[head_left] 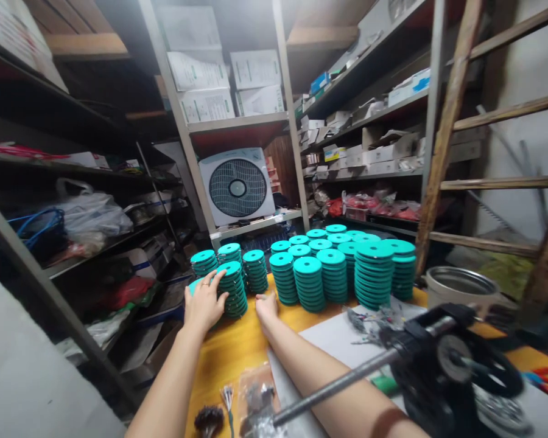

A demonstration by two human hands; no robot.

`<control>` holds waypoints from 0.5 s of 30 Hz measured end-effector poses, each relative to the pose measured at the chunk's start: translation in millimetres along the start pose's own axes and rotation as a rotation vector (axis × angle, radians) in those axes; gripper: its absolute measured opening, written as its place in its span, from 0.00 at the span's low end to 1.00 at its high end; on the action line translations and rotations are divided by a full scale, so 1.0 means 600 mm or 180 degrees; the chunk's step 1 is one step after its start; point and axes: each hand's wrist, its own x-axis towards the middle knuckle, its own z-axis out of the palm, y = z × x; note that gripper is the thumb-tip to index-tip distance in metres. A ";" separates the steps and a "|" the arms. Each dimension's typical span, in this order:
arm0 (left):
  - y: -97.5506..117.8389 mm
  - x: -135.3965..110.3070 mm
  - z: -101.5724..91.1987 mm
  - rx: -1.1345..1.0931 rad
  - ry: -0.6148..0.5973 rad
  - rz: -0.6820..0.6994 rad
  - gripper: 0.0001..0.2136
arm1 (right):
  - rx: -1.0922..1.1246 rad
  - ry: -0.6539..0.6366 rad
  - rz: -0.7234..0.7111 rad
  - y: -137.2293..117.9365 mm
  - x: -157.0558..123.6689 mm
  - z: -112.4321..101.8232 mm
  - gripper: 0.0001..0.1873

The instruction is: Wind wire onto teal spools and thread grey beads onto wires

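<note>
My left hand (204,307) reaches over the stacks of teal discs at the left of the yellow tabletop. Its fingers are spread and rest at the upper edges of a partly covered stack (195,284) and of a taller stack of discs (232,289) beside it. A ring shows on one finger. My right hand (267,308) is closed low over the tabletop, between a small stack of discs (256,274) and the larger group of stacks (308,286). What its curled fingers hold, if anything, is hidden. Each disc has a small centre hole.
In the right foreground stands a black device with a metal rod (342,386). Behind it are a metal pot (461,286) and a wooden ladder (447,140). Small bundled parts (209,420) lie near the front. Loaded shelves and a box fan (237,187) surround the table (228,359).
</note>
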 end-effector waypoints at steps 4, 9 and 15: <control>0.011 0.005 -0.042 0.0049 0.0319 0.0005 0.23 | 0.0254 -0.0257 0.0137 -0.034 -0.084 -0.053 0.17; 0.049 0.017 -0.152 0.0075 0.0685 0.0444 0.23 | 0.0526 -0.1242 0.0108 -0.059 -0.263 -0.157 0.15; 0.147 0.064 -0.274 -0.0016 0.1050 0.0976 0.18 | 0.0599 -0.3454 -0.0024 -0.078 -0.370 -0.440 0.11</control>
